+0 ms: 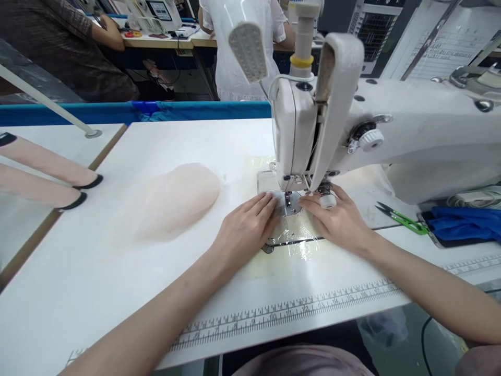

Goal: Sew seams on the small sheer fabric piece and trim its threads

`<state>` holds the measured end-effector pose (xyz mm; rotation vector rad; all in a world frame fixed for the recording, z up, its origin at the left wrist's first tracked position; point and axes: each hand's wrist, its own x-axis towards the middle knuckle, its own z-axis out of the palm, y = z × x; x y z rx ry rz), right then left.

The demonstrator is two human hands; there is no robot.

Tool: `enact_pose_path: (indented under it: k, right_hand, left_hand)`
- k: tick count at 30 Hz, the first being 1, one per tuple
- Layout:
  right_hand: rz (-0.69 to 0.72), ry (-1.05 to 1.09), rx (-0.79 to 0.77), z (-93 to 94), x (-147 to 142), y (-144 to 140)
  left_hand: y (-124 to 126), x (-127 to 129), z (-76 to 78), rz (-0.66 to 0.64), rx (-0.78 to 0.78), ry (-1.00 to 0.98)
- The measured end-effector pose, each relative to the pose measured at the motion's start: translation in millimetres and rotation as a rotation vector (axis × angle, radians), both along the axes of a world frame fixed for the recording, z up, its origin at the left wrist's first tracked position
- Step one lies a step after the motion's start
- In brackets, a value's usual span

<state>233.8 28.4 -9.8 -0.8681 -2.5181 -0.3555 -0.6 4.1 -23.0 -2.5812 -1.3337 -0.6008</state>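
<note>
My left hand (pixel 246 225) lies with its fingers stretched out at the left edge of the needle plate (pixel 290 209) of a white sewing machine (pixel 295 120). On the other side, my right hand (pixel 342 219) rests with fingers extended towards the presser foot (pixel 288 198), partly behind a small white knob (pixel 327 201). No held item shows in either hand, though the fingertips' undersides are hidden. Clear film covers the bed around the plate. A pale beige, sheer rounded fabric piece (pixel 188 196) lies on the table left of my left hand.
Green-handled thread snips (pixel 407 220) lie at right, beside a dark tray (pixel 438 237) with blue cloth (pixel 465 222). Two beige, dark-ended strips (pixel 43 159) are at far left. A ruler (pixel 282 310) runs along the front edge. Two people sit beyond the blue edge (pixel 211 109).
</note>
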Motion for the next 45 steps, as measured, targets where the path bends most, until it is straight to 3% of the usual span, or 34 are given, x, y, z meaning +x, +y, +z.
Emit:
enact_pose_path:
  k: [4, 8, 11, 13, 17, 22, 26, 31, 37, 42, 45]
  right_hand:
    - [0.026, 0.055, 0.013, -4.3, 2.2, 0.6]
    - [0.126, 0.192, -0.106, -2.8, -0.6, -7.4]
    - [0.262, 0.242, -0.429, 10.6, -11.2, -18.7]
    - [0.303, 0.238, -0.729, 24.1, -22.6, -25.3]
    - [0.38, 0.38, -1.289, 45.5, -50.0, -26.7]
    - [0.387, 0.513, -1.603, 49.1, -82.6, -17.7]
    - [0.372, 0.539, -1.659, 50.9, -105.5, -18.1]
    - [0.396, 0.63, -1.621, 58.0, -133.0, -17.0]
    - [0.292, 0.694, -1.493, 64.1, -156.2, -3.9]
    - [0.253, 0.807, -1.385, 55.9, -172.3, 14.5]
    - [0.16, 0.869, -1.236, 41.1, -182.7, 33.7]
  left_hand:
    - [0.7, -9.1, 9.9, 0.063, -0.047, 0.02]
    - [-1.0, -26.1, 48.5, 0.124, -0.396, -0.013]
    - [-6.7, -41.5, 80.5, 0.02, -0.759, -0.136]
    - [-11.2, -49.3, 94.9, -0.044, -0.904, -0.192]
    - [-18.3, -59.0, 105.9, -0.072, -0.954, -0.24]
    - [-27.6, -77.2, 109.7, -0.009, -0.935, -0.269]
    - [-34.2, -95.5, 113.6, 0.047, -0.883, -0.324]
    - [-36.1, -121.8, 113.8, 0.067, -0.875, -0.419]
    - [-36.1, -178.1, 90.3, 0.108, -0.968, -0.588]
    - [-1.3, -204.7, 79.1, 0.257, -0.73, -0.955]
    - [33.1, -201.8, 79.2, 0.335, -0.641, -0.81]
